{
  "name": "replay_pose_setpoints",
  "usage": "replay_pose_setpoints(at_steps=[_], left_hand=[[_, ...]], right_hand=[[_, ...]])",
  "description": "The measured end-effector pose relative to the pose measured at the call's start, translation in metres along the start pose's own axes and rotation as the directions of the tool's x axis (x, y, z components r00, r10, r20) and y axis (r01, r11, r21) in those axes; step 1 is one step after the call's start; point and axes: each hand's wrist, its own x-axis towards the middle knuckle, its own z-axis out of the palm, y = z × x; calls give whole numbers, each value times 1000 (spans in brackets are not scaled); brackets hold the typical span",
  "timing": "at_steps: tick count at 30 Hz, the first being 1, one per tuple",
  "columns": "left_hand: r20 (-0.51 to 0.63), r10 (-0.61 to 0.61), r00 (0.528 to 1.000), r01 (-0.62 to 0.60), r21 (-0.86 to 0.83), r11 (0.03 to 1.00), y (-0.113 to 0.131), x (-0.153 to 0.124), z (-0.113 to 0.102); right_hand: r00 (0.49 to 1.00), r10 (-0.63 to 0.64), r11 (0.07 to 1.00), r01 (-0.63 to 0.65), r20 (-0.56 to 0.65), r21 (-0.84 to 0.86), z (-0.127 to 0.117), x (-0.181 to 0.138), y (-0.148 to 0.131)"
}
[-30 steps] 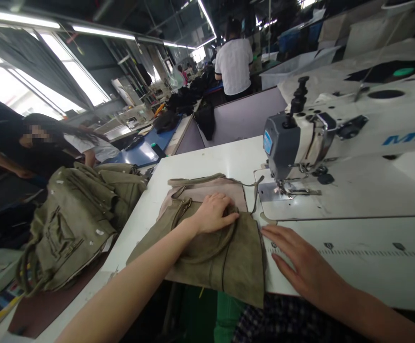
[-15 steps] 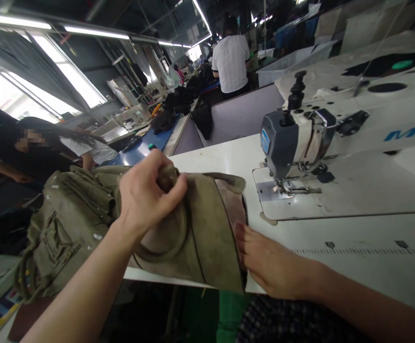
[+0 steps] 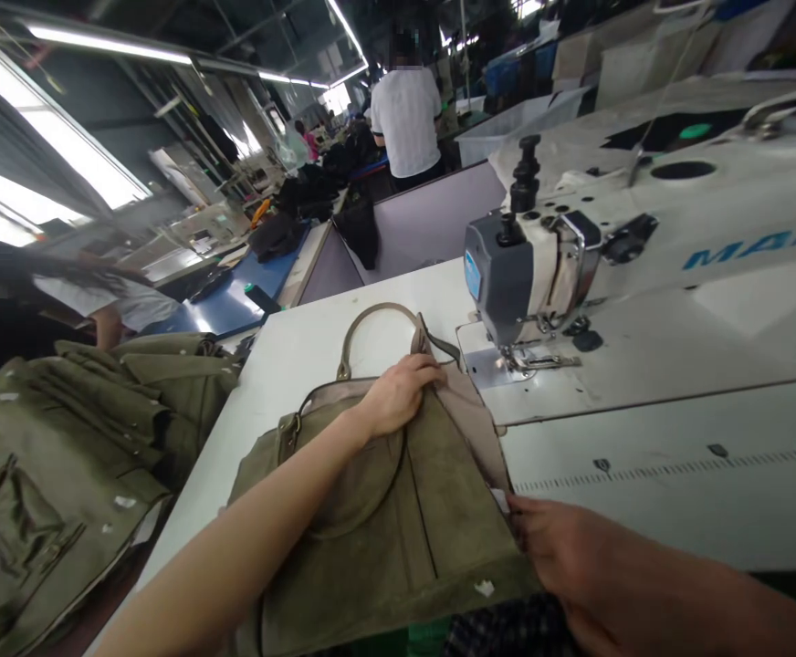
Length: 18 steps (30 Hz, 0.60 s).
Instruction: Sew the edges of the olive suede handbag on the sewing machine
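Observation:
An olive-green handbag (image 3: 363, 575) lies on the white sewing table in front of me, its lining (image 3: 466, 411) showing along the right-hand edge. One round handle (image 3: 381, 310) stands up behind it; the other lies over its front. My left hand (image 3: 398, 392) is closed on the bag's upper right corner, fingers curled over the edge. Lower down, my right hand (image 3: 562, 547) grips the same open side near a small white tag (image 3: 500, 500). Its fingertips are partly hidden by the fabric edge. Just right of the bag stands the sewing machine's head (image 3: 521, 274), its presser foot (image 3: 525, 360) over the plate.
A pile of similar olive bags (image 3: 83, 438) lies to the left. Behind the table are a lilac partition (image 3: 432, 214), a blue worktop (image 3: 234, 292) and a white bin (image 3: 518, 123). One person in white (image 3: 406, 119) stands further back; another person's arm (image 3: 107, 324) is at the left.
My left hand has let go of the handle and moved right to the bag's upper corner. The bag now lies flatter, nearer me, apart from the pile. My right hand has moved down along its edge.

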Motion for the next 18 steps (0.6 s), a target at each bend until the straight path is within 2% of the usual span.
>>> replay_pose_setpoints(at_steps=[2,4,5,7,9,10,12,18], left_hand=[[-35,-113,993,113,13,993,5,7,3],[-62,-197,979,199,35,979,11,14,9],[-68,-216,974,220,47,974,13,16,12],[-64,-219,974,223,64,973,17,19,16],[-51,-212,976,215,76,974,18,20,17],[-44,-211,977,214,81,973,18,21,16],[-31,-218,976,220,86,972,18,22,15],[-22,-259,966,260,45,965,14,32,16]], right_hand=[[999,1,987,-7,37,162,7,-5,1],[995,92,958,-75,-50,276,15,-7,8],[977,166,949,-122,-133,291,18,-7,13],[905,301,941,-230,-300,250,23,-5,27],[855,372,928,-331,-361,171,26,-1,40],[855,384,923,-358,-350,138,26,2,45],[886,363,932,-345,-289,114,25,7,50],[960,177,971,-135,-217,195,18,20,51]])
